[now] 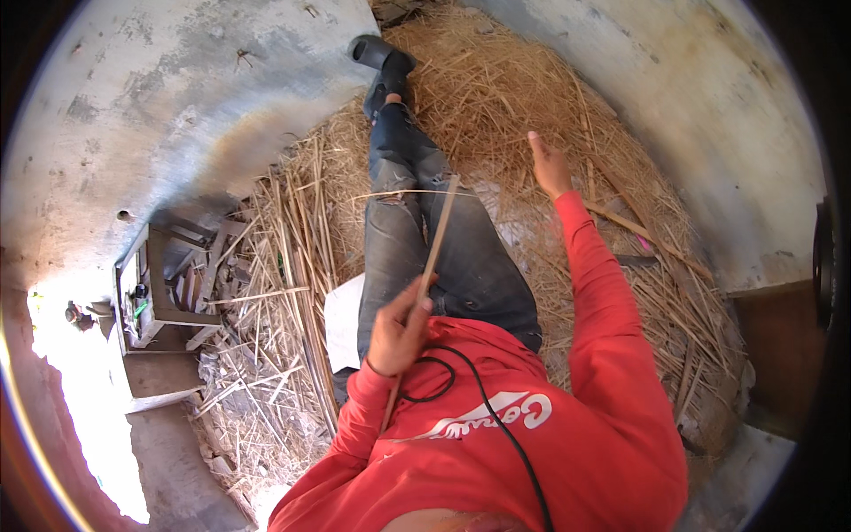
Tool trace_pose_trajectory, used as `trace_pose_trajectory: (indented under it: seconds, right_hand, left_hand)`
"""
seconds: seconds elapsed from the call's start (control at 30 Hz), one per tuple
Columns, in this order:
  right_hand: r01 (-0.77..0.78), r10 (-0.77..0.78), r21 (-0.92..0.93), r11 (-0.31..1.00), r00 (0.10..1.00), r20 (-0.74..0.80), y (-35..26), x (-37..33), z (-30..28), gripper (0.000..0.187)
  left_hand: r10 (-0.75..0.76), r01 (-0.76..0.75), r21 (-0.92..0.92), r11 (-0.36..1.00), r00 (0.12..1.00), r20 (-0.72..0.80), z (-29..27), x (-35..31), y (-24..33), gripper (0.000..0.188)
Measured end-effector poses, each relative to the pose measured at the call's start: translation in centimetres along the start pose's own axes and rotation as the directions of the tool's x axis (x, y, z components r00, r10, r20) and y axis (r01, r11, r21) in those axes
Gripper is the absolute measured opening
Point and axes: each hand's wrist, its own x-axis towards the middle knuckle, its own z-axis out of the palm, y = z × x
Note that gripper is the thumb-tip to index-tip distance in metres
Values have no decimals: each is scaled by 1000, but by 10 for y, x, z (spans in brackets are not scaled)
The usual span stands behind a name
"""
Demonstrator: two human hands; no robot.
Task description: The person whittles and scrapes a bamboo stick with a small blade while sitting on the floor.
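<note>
My left hand [399, 330] is closed around a long bamboo strip [441, 229], just in front of my stomach. The strip slants up over my thighs, and its lower end runs down beside my left sleeve. My right hand [551, 168] is held out at the far right, beyond my knees. One digit points up, while the other fingers look curled; whatever they may hold is hidden. A thin pale sliver [399, 192] lies across my legs near the knees.
Long split strips [297, 257] lie in a heap to my left. Shavings [479, 80] cover the ground ahead and to the right. A broken wooden frame [146, 288] stands at the left by a bright opening. Worn walls [177, 97] rise on both sides. A black cable [501, 421] hangs over my shirt.
</note>
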Motion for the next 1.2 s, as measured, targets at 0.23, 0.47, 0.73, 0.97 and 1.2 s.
trace_pose_trajectory:
  seconds: [0.23, 0.47, 0.73, 0.97, 1.2]
  right_hand:
    - [-137, 189, -324, 936, 973, 134, 172, -81, 73, 45]
    - [-269, 341, -434, 860, 935, 95, 207, -147, 132, 36]
    - [-221, 374, -582, 783, 914, 156, 207, -140, 156, 34]
    - [-293, 324, -282, 914, 944, 69, 254, -140, 160, 26]
    - [-686, 595, 499, 530, 720, 358, 281, -150, 138, 20]
  left_hand:
    - [-12, -17, -140, 990, 980, -197, -32, 18, -13, 43]
    - [-23, -5, -119, 993, 972, -236, -42, 29, -7, 42]
    - [-111, 58, -194, 979, 956, -273, -46, 33, -4, 41]
    - [-105, 65, -160, 985, 960, -259, -46, 41, -3, 42]
    - [-69, 29, -166, 986, 968, -241, -49, 43, -9, 43]
